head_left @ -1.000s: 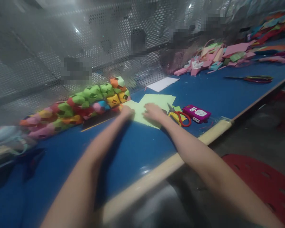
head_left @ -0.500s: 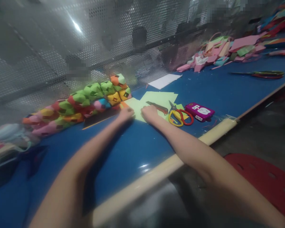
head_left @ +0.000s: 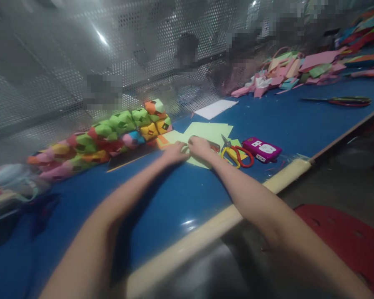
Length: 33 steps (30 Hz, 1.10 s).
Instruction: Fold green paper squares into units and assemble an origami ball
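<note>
Both my hands meet over pale green paper [head_left: 210, 129] on the blue table. My left hand [head_left: 175, 153] is closed, fingertips pinched at the paper's near-left part. Right beside it, my right hand [head_left: 200, 148] is also closed, its fingers curled on the paper; the exact fold or edge between them is too blurred to make out. A craft knife [head_left: 214, 147] lies mostly hidden behind the right hand. Scissors with one yellow and one red handle [head_left: 245, 157] rest just to the right, over small yellow and green paper pieces.
A purple box [head_left: 262, 149] sits right of the scissors. Woven paper blocks [head_left: 121, 120] are stacked at the left by the perforated metal screen [head_left: 149, 54]. A white sheet [head_left: 216, 109], pink paper pieces [head_left: 280, 72] and another tool [head_left: 345, 101] lie farther off. A red stool [head_left: 339, 236] stands below.
My left hand has moved right, close against my right hand. The right hand has shifted slightly and now covers most of the craft knife.
</note>
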### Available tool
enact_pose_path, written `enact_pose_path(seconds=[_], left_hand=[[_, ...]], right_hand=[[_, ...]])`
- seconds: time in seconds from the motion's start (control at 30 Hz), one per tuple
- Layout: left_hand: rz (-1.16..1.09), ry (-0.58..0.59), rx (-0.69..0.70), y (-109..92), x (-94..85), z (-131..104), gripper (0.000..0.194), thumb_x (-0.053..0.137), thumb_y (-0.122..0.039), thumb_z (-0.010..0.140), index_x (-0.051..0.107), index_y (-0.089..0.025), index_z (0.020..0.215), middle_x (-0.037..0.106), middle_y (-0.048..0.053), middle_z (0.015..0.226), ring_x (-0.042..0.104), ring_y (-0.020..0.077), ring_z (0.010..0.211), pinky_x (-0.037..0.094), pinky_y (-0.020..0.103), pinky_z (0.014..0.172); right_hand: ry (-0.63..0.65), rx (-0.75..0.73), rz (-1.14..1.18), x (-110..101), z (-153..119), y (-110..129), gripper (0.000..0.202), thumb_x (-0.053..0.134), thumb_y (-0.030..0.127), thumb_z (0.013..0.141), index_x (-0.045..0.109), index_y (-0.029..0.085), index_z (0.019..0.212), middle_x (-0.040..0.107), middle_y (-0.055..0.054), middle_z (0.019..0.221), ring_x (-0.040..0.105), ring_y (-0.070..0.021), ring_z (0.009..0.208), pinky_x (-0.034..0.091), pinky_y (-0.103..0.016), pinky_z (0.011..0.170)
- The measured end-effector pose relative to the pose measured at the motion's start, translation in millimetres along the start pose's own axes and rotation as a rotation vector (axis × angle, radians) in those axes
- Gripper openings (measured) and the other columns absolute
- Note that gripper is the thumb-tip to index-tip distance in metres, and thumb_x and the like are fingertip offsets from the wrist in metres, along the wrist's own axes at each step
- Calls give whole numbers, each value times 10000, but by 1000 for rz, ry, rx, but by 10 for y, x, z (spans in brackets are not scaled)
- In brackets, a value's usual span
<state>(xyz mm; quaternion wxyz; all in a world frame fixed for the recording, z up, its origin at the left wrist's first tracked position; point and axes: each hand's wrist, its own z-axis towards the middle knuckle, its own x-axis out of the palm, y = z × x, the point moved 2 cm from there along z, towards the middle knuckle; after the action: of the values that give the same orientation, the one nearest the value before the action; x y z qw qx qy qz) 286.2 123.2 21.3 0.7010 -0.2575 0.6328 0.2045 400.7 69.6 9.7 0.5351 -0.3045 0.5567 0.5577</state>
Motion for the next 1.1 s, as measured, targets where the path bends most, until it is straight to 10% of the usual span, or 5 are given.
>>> enact_pose_path(seconds=[0.33, 1.1], left_hand=[[199, 100, 17, -97, -74, 313, 294, 548, -306, 775, 687, -146, 979, 671, 140, 989, 634, 281, 953, 452, 315, 785], [185, 33, 10, -233, -208, -101, 181, 499, -153, 799, 639, -148, 915, 617, 121, 1016, 623, 244, 899, 459, 306, 733]], right_hand=[[12, 56, 160, -4, 34, -56, 307, 418, 168, 859, 621, 146, 1089, 645, -137, 1181, 612, -248, 1048, 451, -302, 802], [-24, 56, 231, -93, 61, -76, 335, 428, 195, 860, 621, 158, 1132, 641, -123, 1202, 585, -225, 1092, 439, -295, 866]])
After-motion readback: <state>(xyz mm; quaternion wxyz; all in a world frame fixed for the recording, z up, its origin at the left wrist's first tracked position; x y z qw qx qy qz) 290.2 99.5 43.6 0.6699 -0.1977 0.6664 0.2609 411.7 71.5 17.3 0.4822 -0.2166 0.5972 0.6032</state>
